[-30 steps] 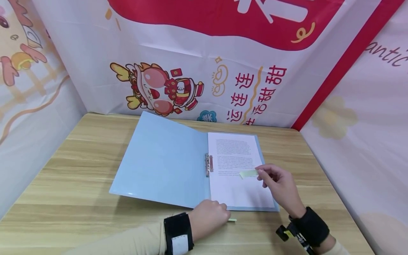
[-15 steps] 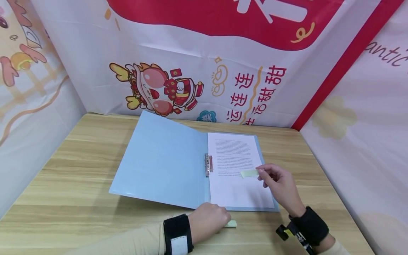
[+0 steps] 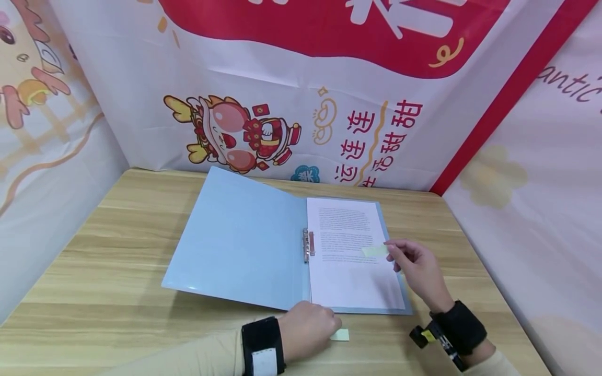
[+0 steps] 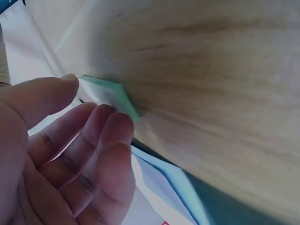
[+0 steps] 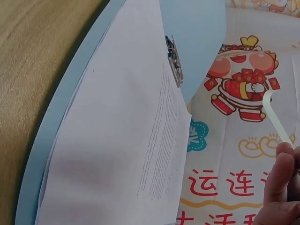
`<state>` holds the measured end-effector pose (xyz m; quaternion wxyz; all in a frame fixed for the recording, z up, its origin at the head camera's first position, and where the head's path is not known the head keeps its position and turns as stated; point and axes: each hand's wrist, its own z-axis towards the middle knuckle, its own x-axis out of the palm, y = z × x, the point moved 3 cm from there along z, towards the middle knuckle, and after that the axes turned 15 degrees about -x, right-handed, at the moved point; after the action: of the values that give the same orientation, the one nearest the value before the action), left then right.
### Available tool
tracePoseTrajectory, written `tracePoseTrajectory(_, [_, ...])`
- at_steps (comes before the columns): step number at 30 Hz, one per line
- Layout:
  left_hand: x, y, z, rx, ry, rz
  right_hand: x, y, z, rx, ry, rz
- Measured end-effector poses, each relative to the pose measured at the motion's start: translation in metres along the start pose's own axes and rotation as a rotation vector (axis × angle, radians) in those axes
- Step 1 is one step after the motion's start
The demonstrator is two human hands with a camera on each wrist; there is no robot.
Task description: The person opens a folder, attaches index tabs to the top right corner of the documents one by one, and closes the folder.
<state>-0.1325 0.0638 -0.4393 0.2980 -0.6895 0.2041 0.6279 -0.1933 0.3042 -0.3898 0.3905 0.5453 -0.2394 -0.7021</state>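
Note:
My right hand (image 3: pixel 420 268) pinches one pale green sticky note (image 3: pixel 374 251) between thumb and fingertips, over the printed page (image 3: pixel 345 282). The right wrist view shows this strip (image 5: pixel 276 117) curling at its free end. The page lies in an opened light blue folder (image 3: pixel 240 240) with a metal clip (image 3: pixel 308 245). My left hand (image 3: pixel 308 329) is low by the folder's bottom edge, beside a small green pad of sticky notes (image 3: pixel 340 335) on the table. In the left wrist view, a gap shows between thumb and loosely bent fingers, their tips close to the pad (image 4: pixel 108 93).
The wooden table (image 3: pixel 117 250) carries the folder, whose left cover stands slightly raised. A printed cloth backdrop (image 3: pixel 263 57) rises behind the table, with more cloth at both sides. Black straps with devices (image 3: pixel 458 328) circle the wrists.
The sticky note pad has turned from edge-on to flat on the table beside my left hand. My right hand has moved slightly to the right with the sticky note.

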Motion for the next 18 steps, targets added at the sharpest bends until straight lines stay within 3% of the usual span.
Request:
tracePoseTrajectory(6, [-0.014,-0.001,0.005,-0.019,0.050,-0.050,-0.004,-0.011,0.010,0.051,-0.015,-0.015])
tracePoseTrajectory(13, [-0.043,0.001,0.026,-0.028,0.014,-0.068,-0.011,-0.025,0.026,0.085,-0.049,0.001])
tracePoseTrajectory(18, [-0.062,0.006,0.046,-0.072,-0.006,-0.047,-0.014,-0.034,0.038,0.128,-0.057,0.024])
